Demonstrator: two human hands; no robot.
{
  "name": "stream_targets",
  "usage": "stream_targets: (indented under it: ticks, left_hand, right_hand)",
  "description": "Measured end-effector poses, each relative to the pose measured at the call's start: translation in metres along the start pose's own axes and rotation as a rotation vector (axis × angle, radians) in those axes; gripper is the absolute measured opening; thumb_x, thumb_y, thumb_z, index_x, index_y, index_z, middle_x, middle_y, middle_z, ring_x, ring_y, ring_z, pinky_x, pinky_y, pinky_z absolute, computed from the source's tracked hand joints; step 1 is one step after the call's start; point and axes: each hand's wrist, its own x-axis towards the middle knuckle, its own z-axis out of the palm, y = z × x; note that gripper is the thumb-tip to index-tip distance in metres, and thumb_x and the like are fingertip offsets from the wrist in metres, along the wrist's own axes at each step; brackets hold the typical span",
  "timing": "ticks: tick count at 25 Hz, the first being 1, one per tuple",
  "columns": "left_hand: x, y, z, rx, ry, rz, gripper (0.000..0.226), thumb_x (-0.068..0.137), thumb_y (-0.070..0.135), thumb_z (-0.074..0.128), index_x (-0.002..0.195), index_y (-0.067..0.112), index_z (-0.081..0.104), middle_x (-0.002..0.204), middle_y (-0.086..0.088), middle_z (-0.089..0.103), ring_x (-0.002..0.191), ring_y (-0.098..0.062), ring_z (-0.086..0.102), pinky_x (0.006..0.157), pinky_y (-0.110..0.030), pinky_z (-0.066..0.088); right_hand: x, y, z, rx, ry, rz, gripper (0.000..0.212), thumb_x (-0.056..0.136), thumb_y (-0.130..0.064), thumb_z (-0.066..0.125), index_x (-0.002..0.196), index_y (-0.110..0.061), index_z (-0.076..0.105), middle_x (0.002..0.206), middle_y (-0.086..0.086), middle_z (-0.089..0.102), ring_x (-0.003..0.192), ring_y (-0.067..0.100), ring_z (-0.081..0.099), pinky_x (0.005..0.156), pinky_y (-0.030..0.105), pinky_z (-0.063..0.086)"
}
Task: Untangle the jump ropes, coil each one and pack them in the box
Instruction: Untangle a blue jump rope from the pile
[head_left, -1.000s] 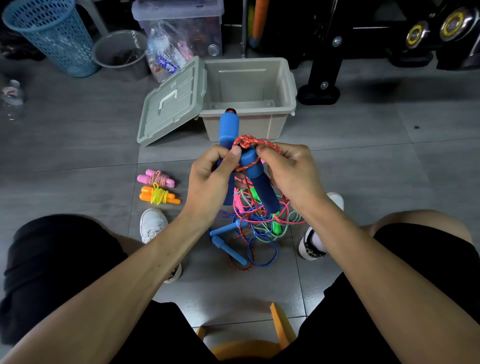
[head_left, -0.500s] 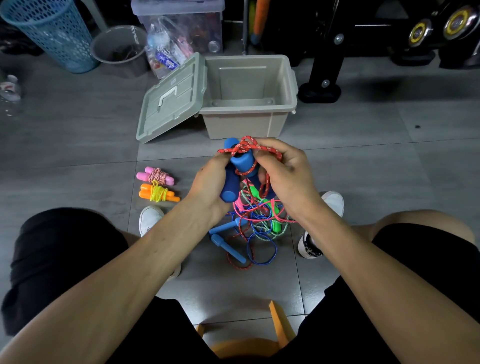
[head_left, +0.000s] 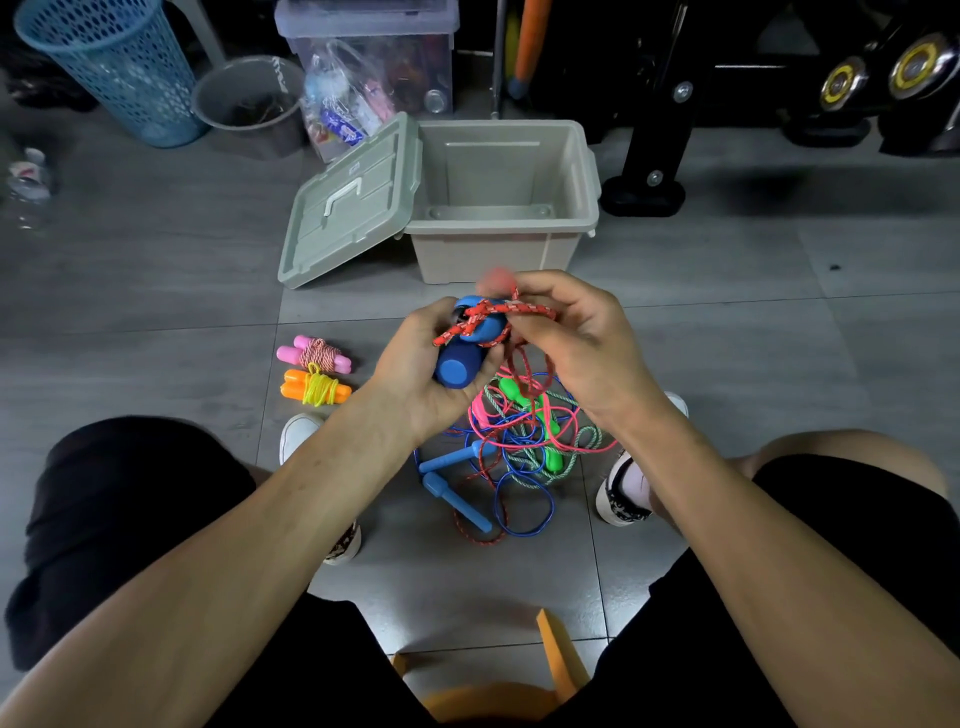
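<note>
Left hand curls round two blue foam handles, while the right hand pinches the red braided rope that crosses over them, its upper fingertips blurred. Beyond the hands, the beige box stands open on the floor with nothing visible inside, its lid leaning against its left side. Two coiled ropes lie side by side left of the hands: a pink-handled bundle and an orange-handled bundle. Directly below the hands, between the person's shoes, sits the tangled pile of blue, pink, green and red cords with two slim blue handles and green handles in it. Behind the box stand a blue mesh basket, a grey bucket and a clear bin of mixed items
</note>
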Motion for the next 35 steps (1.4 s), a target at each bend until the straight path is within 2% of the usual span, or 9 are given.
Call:
stream_targets:
  ticks: [6,9,12,15,18,23,26,29,35]
  left_hand:
    - [0.007,0.022,0.001,-0.094,0.072,0.248,0.007,0.091,0.011,0.055,0.091,0.006,0.06,0.075,-0.008,0.063,0.061,-0.016,0.059,0.053,-0.022,0.052]
    - [0.009,0.024,0.001,0.03,0.092,0.464,0.012,0.091,0.003,0.054,0.086,0.012,0.059,0.08,-0.002,0.06,0.066,-0.014,0.057,0.057,-0.024,0.046]
    - [0.006,0.016,0.002,0.232,0.103,0.647,0.016,0.088,-0.003,0.058,0.085,0.013,0.062,0.088,0.0,0.063,0.078,-0.016,0.058,0.071,-0.031,0.047]
    - [0.001,0.011,-0.001,0.373,0.013,0.684,0.015,0.087,-0.001,0.062,0.091,0.014,0.063,0.102,-0.007,0.062,0.091,-0.023,0.059,0.084,-0.042,0.049]
    - [-0.003,0.007,-0.003,0.441,-0.098,0.657,0.016,0.089,0.001,0.061,0.094,0.016,0.064,0.102,-0.002,0.063,0.087,-0.021,0.062,0.069,-0.032,0.054]
    - [0.0,0.008,-0.007,0.628,-0.111,0.749,0.025,0.086,-0.006,0.062,0.093,0.018,0.063,0.106,-0.001,0.062,0.093,-0.019,0.06,0.081,-0.042,0.054]
    - [-0.003,0.004,-0.009,0.776,-0.138,0.752,0.03,0.082,-0.007,0.067,0.088,0.022,0.066,0.096,0.011,0.066,0.086,-0.01,0.06,0.077,-0.033,0.055]
    - [-0.002,0.002,-0.009,0.886,-0.09,0.74,0.028,0.081,-0.006,0.07,0.082,0.023,0.066,0.082,0.016,0.066,0.074,-0.001,0.059,0.069,-0.019,0.051]
    - [-0.006,0.005,-0.011,1.053,-0.201,0.785,0.03,0.082,-0.006,0.068,0.087,0.024,0.066,0.083,0.012,0.065,0.071,-0.006,0.057,0.069,-0.026,0.051]
  right_hand:
    - [0.001,-0.004,-0.013,-0.286,-0.074,0.074,0.05,0.08,0.015,0.057,0.112,-0.023,0.062,0.11,0.007,0.07,0.086,0.014,0.062,0.085,0.031,0.051]
    - [0.0,-0.006,-0.015,-0.241,-0.157,0.162,0.041,0.079,-0.008,0.062,0.116,-0.026,0.058,0.107,0.001,0.071,0.092,0.01,0.066,0.09,0.025,0.052]
    - [0.003,-0.002,-0.013,-0.231,-0.089,0.173,0.03,0.084,-0.036,0.064,0.112,-0.025,0.064,0.1,0.001,0.074,0.091,0.01,0.07,0.087,0.025,0.054]
    - [0.006,0.003,-0.01,-0.245,0.016,0.108,0.01,0.091,-0.021,0.063,0.097,-0.028,0.068,0.086,0.002,0.074,0.079,0.011,0.07,0.082,0.042,0.056]
    - [0.01,0.002,-0.012,-0.204,0.08,0.103,0.024,0.09,-0.006,0.06,0.092,-0.028,0.069,0.084,-0.001,0.075,0.081,0.016,0.071,0.084,0.046,0.058]
    - [0.014,0.002,-0.017,-0.013,0.09,0.332,0.021,0.081,-0.041,0.065,0.091,-0.025,0.074,0.099,0.008,0.075,0.091,0.028,0.072,0.089,0.048,0.056]
    - [0.014,0.006,-0.019,-0.07,0.175,0.383,0.014,0.081,-0.036,0.073,0.085,-0.022,0.071,0.093,0.008,0.074,0.086,0.029,0.07,0.091,0.057,0.053]
    - [0.014,0.009,-0.018,-0.135,0.181,0.413,0.01,0.078,-0.029,0.077,0.083,-0.021,0.072,0.087,0.004,0.073,0.081,0.021,0.067,0.087,0.049,0.054]
    - [0.015,0.008,-0.013,-0.129,0.17,0.42,0.019,0.085,-0.029,0.072,0.067,-0.021,0.071,0.068,-0.001,0.068,0.062,0.013,0.061,0.057,0.026,0.045]
